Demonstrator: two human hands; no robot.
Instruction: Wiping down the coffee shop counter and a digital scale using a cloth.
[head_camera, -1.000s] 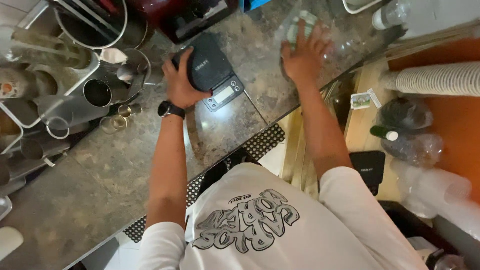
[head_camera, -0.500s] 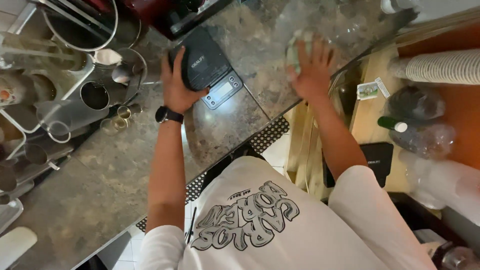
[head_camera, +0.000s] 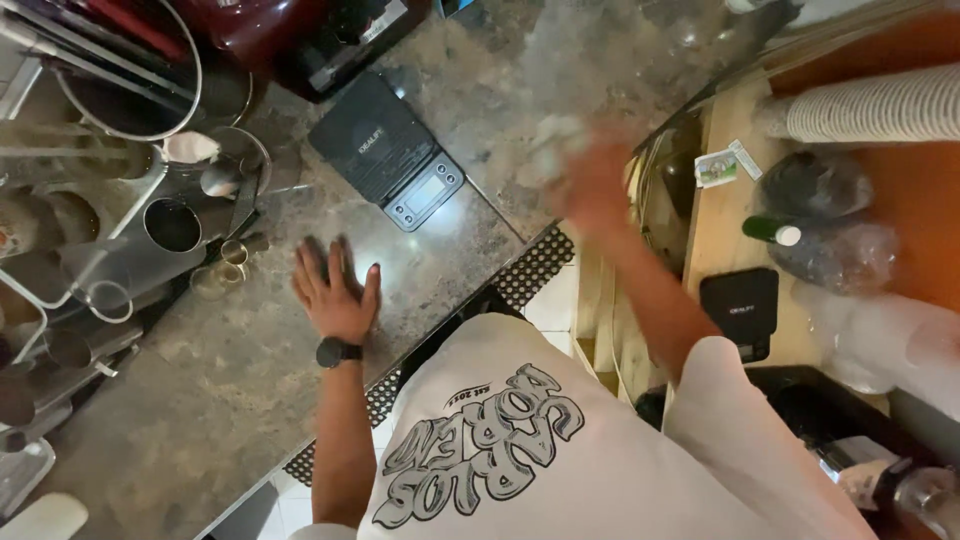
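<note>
The left hand (head_camera: 335, 292) lies flat and empty on the mottled stone counter (head_camera: 200, 390), while the blurred right hand (head_camera: 590, 185), at two o'clock, clutches a clear crumpled wrapper (head_camera: 555, 140) that could slip free.

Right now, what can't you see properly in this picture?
Head view:
- Right hand: motion blur; whatever it holds is unclear.
- Scale display: too small.
- Stacked cups: cut off by the right edge.
- Floor: mostly hidden by the white shirt.
</note>
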